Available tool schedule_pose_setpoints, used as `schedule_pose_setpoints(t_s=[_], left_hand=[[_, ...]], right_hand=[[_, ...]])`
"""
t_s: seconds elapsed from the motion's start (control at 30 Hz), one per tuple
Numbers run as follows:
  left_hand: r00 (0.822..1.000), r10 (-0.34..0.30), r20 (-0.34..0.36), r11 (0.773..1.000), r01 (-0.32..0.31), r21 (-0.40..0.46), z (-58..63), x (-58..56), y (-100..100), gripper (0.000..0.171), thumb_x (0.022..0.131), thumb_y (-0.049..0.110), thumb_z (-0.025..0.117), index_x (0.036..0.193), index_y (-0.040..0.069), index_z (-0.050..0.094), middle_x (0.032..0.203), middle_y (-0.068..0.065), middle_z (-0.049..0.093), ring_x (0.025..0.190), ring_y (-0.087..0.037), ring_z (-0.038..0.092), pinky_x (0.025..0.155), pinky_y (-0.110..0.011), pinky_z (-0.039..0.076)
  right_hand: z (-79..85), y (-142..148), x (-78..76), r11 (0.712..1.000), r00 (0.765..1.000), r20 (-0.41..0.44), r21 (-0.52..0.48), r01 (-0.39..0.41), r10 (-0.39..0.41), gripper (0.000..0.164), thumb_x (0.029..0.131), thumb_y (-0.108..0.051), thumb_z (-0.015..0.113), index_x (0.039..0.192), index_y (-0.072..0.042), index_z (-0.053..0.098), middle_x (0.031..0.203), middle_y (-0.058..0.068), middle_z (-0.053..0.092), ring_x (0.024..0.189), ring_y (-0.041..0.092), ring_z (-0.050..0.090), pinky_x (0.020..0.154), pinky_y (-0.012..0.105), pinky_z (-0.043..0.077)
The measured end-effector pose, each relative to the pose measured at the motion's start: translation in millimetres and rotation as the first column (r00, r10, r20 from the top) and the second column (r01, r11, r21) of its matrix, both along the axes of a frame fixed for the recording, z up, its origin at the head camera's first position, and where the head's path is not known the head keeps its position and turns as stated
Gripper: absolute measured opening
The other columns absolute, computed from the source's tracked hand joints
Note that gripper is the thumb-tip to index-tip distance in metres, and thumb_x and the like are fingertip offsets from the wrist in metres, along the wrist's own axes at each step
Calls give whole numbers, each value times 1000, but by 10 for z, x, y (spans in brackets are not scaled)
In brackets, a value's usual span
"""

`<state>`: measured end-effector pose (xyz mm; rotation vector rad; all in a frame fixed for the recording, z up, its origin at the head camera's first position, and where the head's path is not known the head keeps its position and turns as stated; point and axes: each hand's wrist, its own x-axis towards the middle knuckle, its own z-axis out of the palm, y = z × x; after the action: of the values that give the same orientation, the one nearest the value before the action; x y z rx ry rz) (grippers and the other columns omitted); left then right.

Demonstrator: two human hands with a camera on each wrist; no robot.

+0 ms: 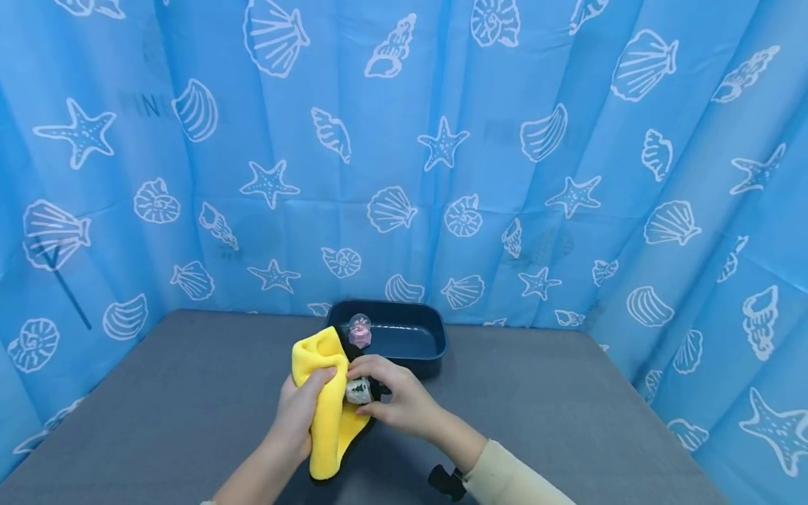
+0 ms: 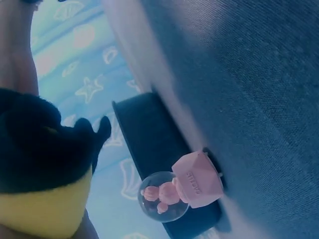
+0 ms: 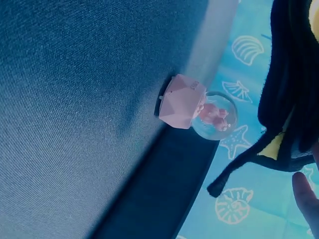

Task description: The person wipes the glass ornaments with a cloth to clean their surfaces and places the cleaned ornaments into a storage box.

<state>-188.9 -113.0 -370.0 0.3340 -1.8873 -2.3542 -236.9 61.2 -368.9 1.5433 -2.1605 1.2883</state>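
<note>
Yellow cloth [image 1: 327,428], one, with small item [image 1: 359,391] at its three o'clock: work apparently under way, item not yet set down. Cloth plush, black-edged, folded, gripped in left hand [image 1: 299,412] over counter [image 1: 536,407]. Item silvery-white and black, pinched by right hand [image 1: 404,401]. Twelve o'clock from item: pink globe ornament [image 1: 360,335]; one o'clock: dark-blue bin [image 1: 409,341].

"The fleecy cloth [image 1: 326,428]?"

"Yellow and black, folded over, gripped in the left hand [image 1: 294,414]."

"And the small black-and-white object [image 1: 359,391]?"

"Partly hidden, up against the cloth, pinched by the right hand [image 1: 400,398]."
</note>
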Motion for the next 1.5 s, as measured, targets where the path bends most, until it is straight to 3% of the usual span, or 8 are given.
schedule_pose_setpoints(t_s=[0.3,0.5,0.57,0.7,0.9,1.03,1.17,1.5], left_hand=[[995,95,21,991,-97,96,-39,-40,-16,56,97,30,59,135,-2,32,112,-10,51,90,-15,56,77,-27,48],[996,79,46,968,-88,233,-61,-63,-92,59,95,41,61,134,5,35,115,-3,52,98,-11,56,83,-24,48],[997,72,15,952,-74,298,-50,-62,-135,55,95,44,60,131,9,38,110,2,53,97,-7,57,85,-22,48],[996,26,-80,944,2,330,-24,-38,-179,48,97,44,57,128,13,37,106,6,55,96,-6,57,87,-23,48],[979,-63,-196,985,92,143,-46,27,-79,53,96,29,63,131,5,31,108,-2,50,95,-13,55,85,-30,47],[953,-88,-290,994,101,29,-81,29,20,54,91,16,70,128,1,34,107,-7,50,94,-17,54,84,-32,48],[938,3,-345,997,23,71,-112,37,84,40,94,14,65,123,4,39,104,-4,52,92,-14,56,82,-29,49],[973,167,-159,979,-144,142,-25,4,48,44,100,27,55,128,-3,40,100,1,56,86,-6,59,78,-21,50]], right_hand=[[-21,-4,-2,1000,1000,-9,3,1,-1,46,73,11,79,113,-5,62,122,12,61,114,24,57,98,35,46],[-26,44,21,999,982,186,-31,37,-31,43,80,3,77,118,-1,57,115,15,61,100,23,59,89,34,52],[0,68,43,995,944,322,-31,90,-76,43,84,-2,75,121,1,56,111,15,61,92,21,59,83,32,53],[66,88,64,983,808,579,-53,174,-112,43,90,-10,71,127,3,53,107,13,61,87,19,58,78,30,54],[159,35,98,976,639,768,-105,192,-43,44,96,-21,62,126,9,50,96,7,62,77,16,60,71,25,53],[208,-22,151,979,579,815,-106,173,-14,48,98,-30,59,124,10,49,90,6,62,70,13,60,67,23,52],[247,-64,198,982,521,853,-124,145,31,46,100,-29,55,123,10,49,89,5,61,68,10,60,65,22,52],[225,-1,192,972,375,905,-231,42,199,35,105,-30,37,112,0,54,87,2,63,68,9,59,68,22,52]])
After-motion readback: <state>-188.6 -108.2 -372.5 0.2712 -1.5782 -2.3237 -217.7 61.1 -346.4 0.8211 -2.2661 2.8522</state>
